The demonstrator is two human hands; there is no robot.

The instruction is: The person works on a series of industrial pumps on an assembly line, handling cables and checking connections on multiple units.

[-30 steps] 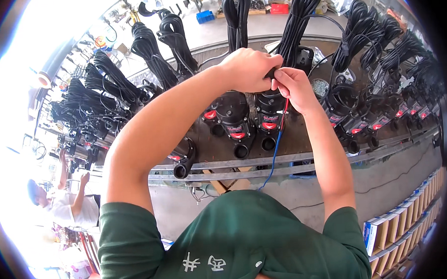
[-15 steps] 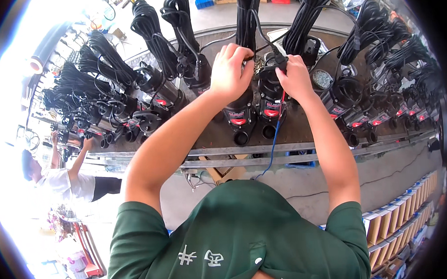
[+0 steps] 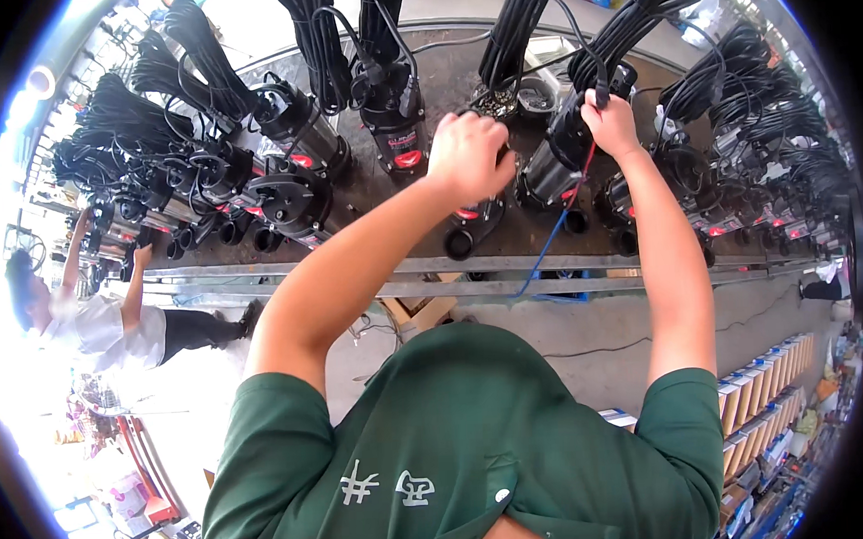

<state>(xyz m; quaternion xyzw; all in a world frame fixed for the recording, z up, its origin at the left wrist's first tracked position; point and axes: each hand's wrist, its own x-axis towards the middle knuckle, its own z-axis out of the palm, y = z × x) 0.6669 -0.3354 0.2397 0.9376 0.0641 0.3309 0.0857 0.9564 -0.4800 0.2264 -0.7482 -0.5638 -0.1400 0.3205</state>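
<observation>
My right hand (image 3: 612, 125) is closed on a black plug (image 3: 602, 96) at the end of a pump's cord. Below that hand runs a thin red and blue lead (image 3: 556, 232), trailing toward the bench's near edge. Beside it leans a steel and black submersible pump (image 3: 549, 168), tilted in the view. My left hand (image 3: 470, 159) hovers over or rests on the top of another pump (image 3: 479, 216), most of which it hides. Its fingers bend down and away from me, slightly blurred, and their tips are out of sight. Coiled black cable (image 3: 516, 34) rises behind.
More pumps with coiled cables line the bench (image 3: 373, 238) on both sides. Bowls of small metal parts (image 3: 537, 97) sit behind the two middle pumps. At left, another person (image 3: 120, 318) reaches to the bench. Cartons (image 3: 759, 391) stand in rows at lower right.
My right hand has moved right with the plug, and the pump beside it now leans, apart from its neighbour. My left hand has shifted slightly right, its fingers more bent. The whole view has shifted.
</observation>
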